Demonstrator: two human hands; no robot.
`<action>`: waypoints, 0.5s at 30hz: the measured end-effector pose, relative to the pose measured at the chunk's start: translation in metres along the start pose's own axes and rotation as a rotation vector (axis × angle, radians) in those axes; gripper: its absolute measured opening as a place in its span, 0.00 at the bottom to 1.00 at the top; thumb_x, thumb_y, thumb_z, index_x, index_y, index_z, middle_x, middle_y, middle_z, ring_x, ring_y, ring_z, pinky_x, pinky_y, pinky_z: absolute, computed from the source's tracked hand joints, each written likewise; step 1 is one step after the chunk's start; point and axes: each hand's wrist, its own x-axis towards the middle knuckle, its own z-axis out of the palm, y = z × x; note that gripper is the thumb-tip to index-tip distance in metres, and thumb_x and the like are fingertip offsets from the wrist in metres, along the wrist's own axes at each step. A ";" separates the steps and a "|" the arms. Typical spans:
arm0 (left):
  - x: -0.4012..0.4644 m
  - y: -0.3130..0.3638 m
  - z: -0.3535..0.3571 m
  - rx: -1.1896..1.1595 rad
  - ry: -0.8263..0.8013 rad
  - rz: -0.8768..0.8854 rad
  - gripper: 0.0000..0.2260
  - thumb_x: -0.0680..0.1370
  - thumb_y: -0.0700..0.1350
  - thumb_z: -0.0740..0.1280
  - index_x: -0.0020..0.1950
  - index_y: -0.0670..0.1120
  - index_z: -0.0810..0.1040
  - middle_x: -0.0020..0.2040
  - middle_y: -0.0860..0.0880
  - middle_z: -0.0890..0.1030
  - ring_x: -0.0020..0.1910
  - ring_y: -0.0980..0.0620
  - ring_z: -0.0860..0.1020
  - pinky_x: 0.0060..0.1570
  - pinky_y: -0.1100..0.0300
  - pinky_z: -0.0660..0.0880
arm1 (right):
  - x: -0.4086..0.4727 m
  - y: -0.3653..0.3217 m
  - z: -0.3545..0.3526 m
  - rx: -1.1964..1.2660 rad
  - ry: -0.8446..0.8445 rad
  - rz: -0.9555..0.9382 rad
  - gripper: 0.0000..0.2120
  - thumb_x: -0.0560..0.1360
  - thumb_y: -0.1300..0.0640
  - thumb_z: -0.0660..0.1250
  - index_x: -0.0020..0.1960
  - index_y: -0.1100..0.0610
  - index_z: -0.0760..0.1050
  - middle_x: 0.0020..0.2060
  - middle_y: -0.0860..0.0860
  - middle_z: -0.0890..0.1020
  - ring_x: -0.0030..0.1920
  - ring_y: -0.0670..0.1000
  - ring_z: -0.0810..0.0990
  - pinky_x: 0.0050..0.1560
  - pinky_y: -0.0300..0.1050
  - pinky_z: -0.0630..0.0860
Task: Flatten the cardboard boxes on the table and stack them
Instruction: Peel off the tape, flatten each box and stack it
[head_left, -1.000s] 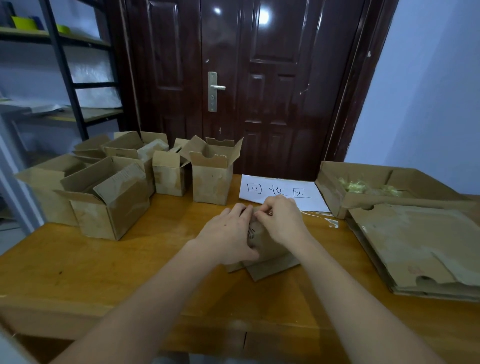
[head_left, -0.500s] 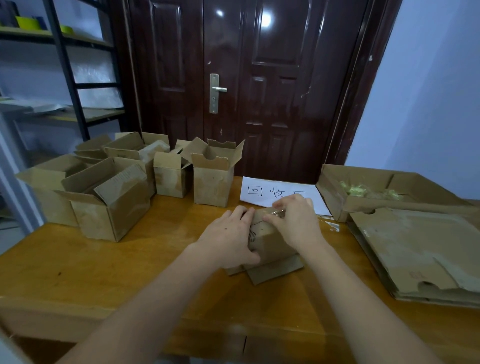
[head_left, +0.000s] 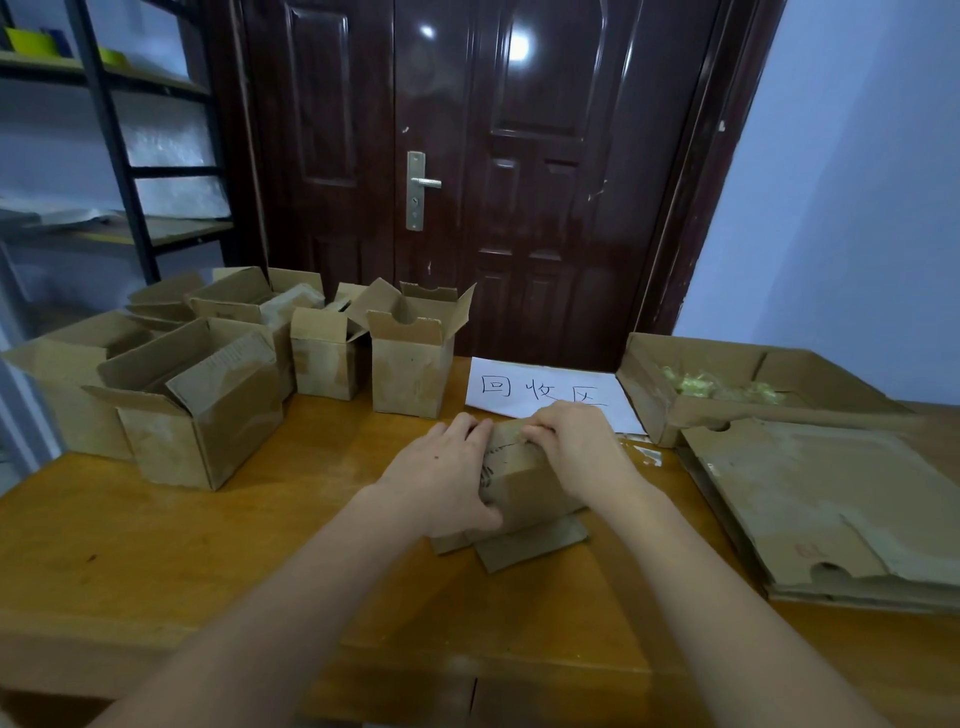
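A small cardboard box (head_left: 524, 480) stands in the middle of the wooden table (head_left: 218, 545), its lower flaps splayed on the tabletop. My left hand (head_left: 441, 473) grips its left side, thumb on the near face. My right hand (head_left: 576, 447) curls its fingers over the box's top far edge. Several open, upright cardboard boxes (head_left: 208, 405) crowd the table's left and back. A stack of flattened cardboard (head_left: 831, 509) lies at the right.
A white paper sheet with handwritten characters (head_left: 545, 389) lies behind the held box. An open cardboard tray (head_left: 727, 384) with yellowish scraps sits at the back right. A dark door stands behind the table and a metal shelf at the left.
My right hand has shifted slightly along the box's top edge. The left hand keeps its grip and the box stays in place.
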 end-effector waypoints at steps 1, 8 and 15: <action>0.000 0.000 0.000 -0.002 0.001 0.003 0.49 0.71 0.66 0.72 0.83 0.51 0.51 0.74 0.52 0.63 0.68 0.51 0.67 0.64 0.55 0.72 | 0.000 0.002 0.000 0.051 0.012 0.015 0.10 0.82 0.53 0.64 0.51 0.54 0.84 0.46 0.50 0.82 0.50 0.51 0.77 0.52 0.45 0.72; -0.002 -0.003 0.003 -0.005 0.011 0.013 0.49 0.70 0.66 0.71 0.83 0.51 0.51 0.74 0.52 0.62 0.67 0.51 0.67 0.64 0.55 0.71 | 0.002 0.003 0.006 0.074 0.092 0.126 0.08 0.79 0.51 0.69 0.51 0.52 0.86 0.43 0.43 0.78 0.53 0.51 0.75 0.59 0.48 0.74; -0.004 -0.002 0.002 -0.015 0.001 0.007 0.49 0.71 0.66 0.71 0.83 0.52 0.49 0.74 0.53 0.62 0.67 0.52 0.66 0.65 0.55 0.71 | 0.008 0.002 0.001 -0.337 0.111 0.129 0.09 0.81 0.62 0.61 0.48 0.57 0.79 0.47 0.52 0.77 0.44 0.53 0.78 0.42 0.44 0.72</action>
